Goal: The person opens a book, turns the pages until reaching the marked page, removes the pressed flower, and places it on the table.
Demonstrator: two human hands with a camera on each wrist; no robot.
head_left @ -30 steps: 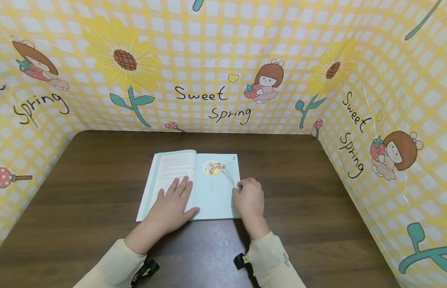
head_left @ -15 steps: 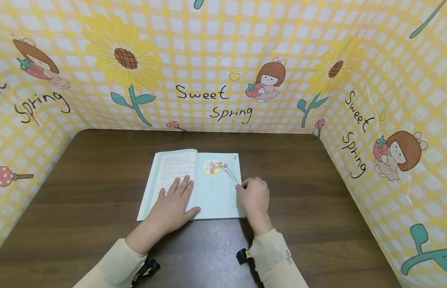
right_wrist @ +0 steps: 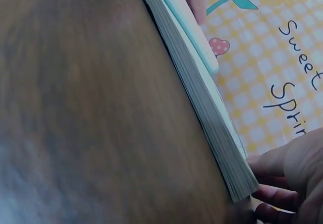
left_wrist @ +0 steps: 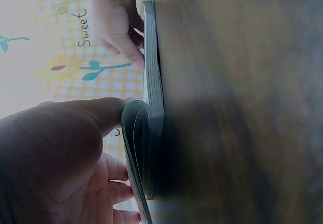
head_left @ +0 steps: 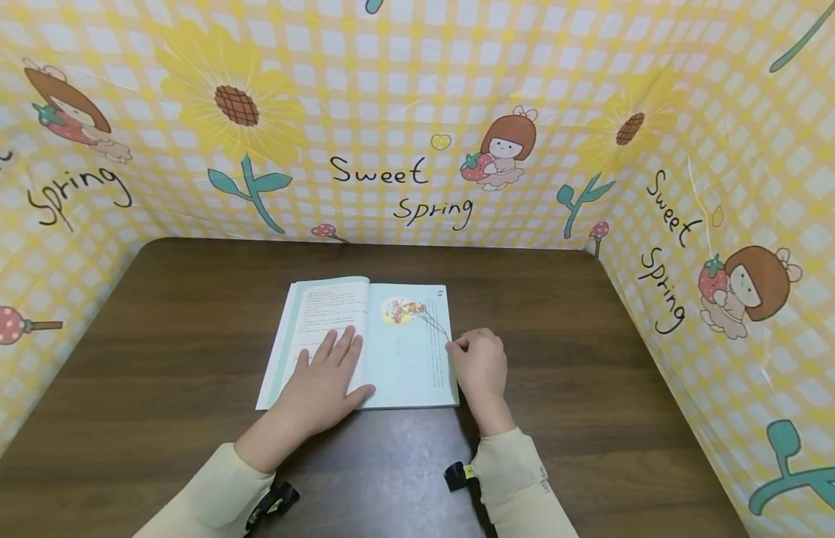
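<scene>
An open book (head_left: 397,359) with pale blue pages lies flat in the middle of the brown table (head_left: 592,336). My left hand (head_left: 323,381) rests flat on the left page, fingers straight and spread. The right page has a small flower picture near its top. My right hand (head_left: 481,366) sits at the book's right edge with its fingers curled, thumb and forefinger pinching the edge of the right page. In the left wrist view the left hand (left_wrist: 65,153) presses a bowed page of the book (left_wrist: 151,108). The right wrist view shows the stacked page edges of the book (right_wrist: 202,93) beside the right hand's fingers (right_wrist: 292,178).
A yellow checked sheet (head_left: 417,112) printed with sunflowers and "Sweet Spring" walls in the table at the back and on both sides. Bare tabletop lies all round the book. Cream sleeves (head_left: 518,486) cover both forearms near the front edge.
My right hand has slid a little to the right and up, off the right page to its outer edge. The left hand and the book have stayed put.
</scene>
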